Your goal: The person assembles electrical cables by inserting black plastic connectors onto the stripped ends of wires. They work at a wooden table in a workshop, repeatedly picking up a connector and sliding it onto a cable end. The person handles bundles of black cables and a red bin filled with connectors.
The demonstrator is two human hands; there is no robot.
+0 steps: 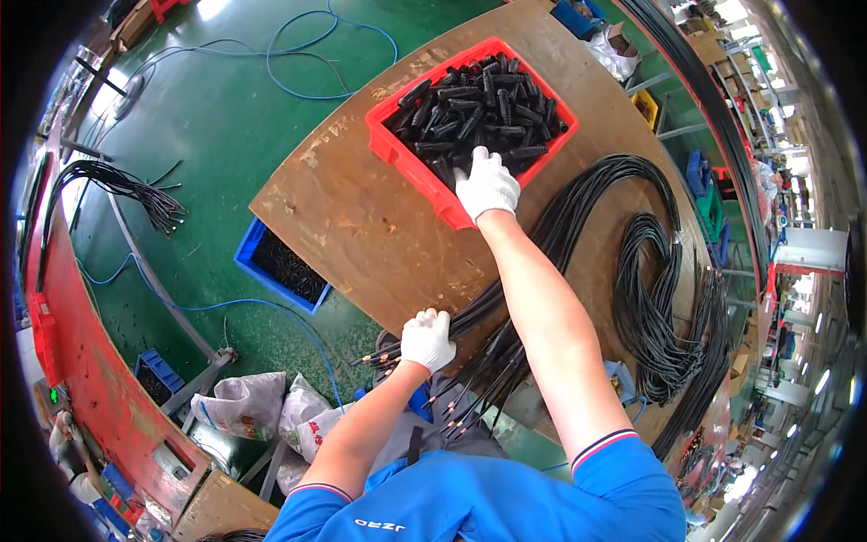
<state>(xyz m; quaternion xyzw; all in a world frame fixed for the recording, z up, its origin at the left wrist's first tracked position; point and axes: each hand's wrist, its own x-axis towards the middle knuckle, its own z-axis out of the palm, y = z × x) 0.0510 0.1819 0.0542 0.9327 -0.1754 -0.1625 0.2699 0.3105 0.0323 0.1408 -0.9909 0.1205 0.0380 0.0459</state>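
My left hand (427, 341), in a white knit glove, is closed around a bundle of black cables (474, 312) at the table's near edge. Their bare, copper-coloured ends poke out to the left of the fist. My right hand (489, 185), gloved too, reaches over the near side of a red plastic bin (428, 180). The bin is heaped with black ribbed sleeves (463, 105). The right fingers are apart and touch the sleeves at the near side; no sleeve is plainly gripped.
The brown worktable (352, 217) carries a coiled bundle of black cables (646, 307) on the right. A blue crate (282, 267) of small dark parts stands on the green floor, left of the table. White sacks (242, 404) lie nearby, and a blue hose (271, 63) loops across the floor.
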